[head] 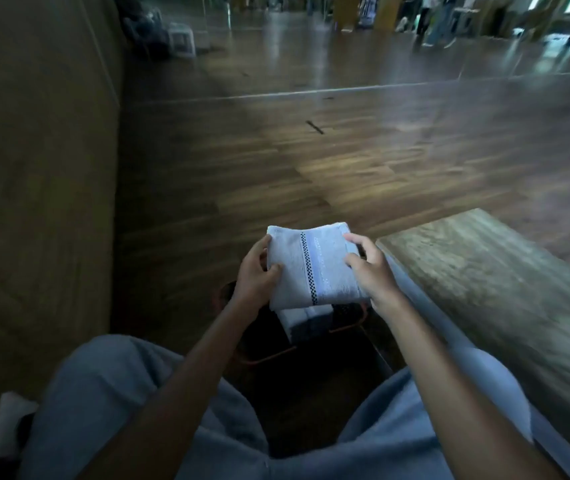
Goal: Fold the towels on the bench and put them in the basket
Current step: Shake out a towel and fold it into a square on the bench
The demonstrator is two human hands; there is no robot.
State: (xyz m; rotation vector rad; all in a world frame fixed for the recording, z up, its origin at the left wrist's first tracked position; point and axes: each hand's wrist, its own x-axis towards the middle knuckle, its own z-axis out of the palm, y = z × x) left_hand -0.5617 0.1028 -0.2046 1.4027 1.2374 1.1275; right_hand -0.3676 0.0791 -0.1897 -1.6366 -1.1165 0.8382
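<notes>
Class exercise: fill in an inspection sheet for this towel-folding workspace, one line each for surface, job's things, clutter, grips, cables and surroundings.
Surface: wooden bench on the right.
Job's things: folded towel held above the basket; second towel inside it.
Clutter: nothing seen.
Grips: left hand and right hand hold the folded towel by opposite edges.
Cables: nothing seen.
Surroundings: wooden floor; white stool and people far off, blurred.

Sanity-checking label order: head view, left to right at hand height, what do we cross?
left hand → folded towel, gripped by both hands → right hand → bench. The basket sits below the towel, so it is left out.
</notes>
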